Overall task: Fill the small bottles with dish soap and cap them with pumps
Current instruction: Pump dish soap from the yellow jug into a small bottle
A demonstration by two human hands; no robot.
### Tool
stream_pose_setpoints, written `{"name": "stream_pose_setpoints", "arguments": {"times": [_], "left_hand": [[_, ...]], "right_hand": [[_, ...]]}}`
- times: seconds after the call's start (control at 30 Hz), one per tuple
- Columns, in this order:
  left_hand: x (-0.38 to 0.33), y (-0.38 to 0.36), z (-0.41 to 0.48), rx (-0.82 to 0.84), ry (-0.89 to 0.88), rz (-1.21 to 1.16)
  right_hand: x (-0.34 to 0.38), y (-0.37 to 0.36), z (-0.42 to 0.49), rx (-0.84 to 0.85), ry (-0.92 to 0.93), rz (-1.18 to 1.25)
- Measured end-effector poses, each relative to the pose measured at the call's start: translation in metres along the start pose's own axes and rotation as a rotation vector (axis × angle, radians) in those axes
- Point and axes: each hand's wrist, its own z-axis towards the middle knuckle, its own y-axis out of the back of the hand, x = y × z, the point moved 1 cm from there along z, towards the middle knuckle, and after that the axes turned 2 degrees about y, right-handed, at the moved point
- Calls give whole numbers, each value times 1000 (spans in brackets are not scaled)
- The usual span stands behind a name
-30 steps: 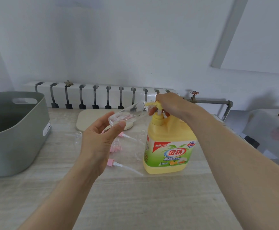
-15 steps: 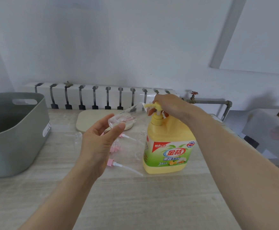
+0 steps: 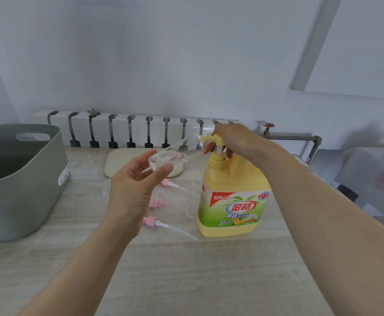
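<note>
Head view: a person's two bare forearms reach in from 6 o'clock over a pale wood-grain table (image 3: 186, 270).
Left hand (image 3: 131, 197): raised above the table; grip closed on the base of a small clear bottle (image 3: 170, 153), thumb on the near side, fingers behind.
Small clear bottle: held off the table, tilted almost level, mouth pointing toward 2 o'clock, just beside the nozzle of the pump head (image 3: 211, 139); contact cannot be told.
Right hand (image 3: 234, 139): on top of the yellow pump head; grip closed, fingers curled down round it.
Dish soap jug (image 3: 232, 201): upright on the table at 3 o'clock of the left hand; yellow body, green label.
Pink pumps (image 3: 151, 221): three lie flat on the table at 9 o'clock of the jug, with dip tubes attached; two are partly hidden by the left hand.
Empty clear bottles (image 3: 105, 187): on the table near the pumps; count unclear.
Grey tub (image 3: 20, 190): at the table's 9 o'clock edge.
Beige board (image 3: 122, 160): flat at 12 o'clock, in front of the white radiator (image 3: 129, 131).
</note>
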Motion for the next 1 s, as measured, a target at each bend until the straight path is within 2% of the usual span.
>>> {"name": "stream_pose_setpoints", "arguments": {"times": [0.33, 0.77, 1.0], "left_hand": [[-1, 0, 1, -43, -108, 95], [4, 2, 0, -51, -97, 124], [0, 1, -1, -48, -111, 123]], "right_hand": [[-4, -1, 4, -28, -24, -77], [-5, -4, 9, -36, -18, -124], [-1, 0, -2, 1, 1, 20]]}}
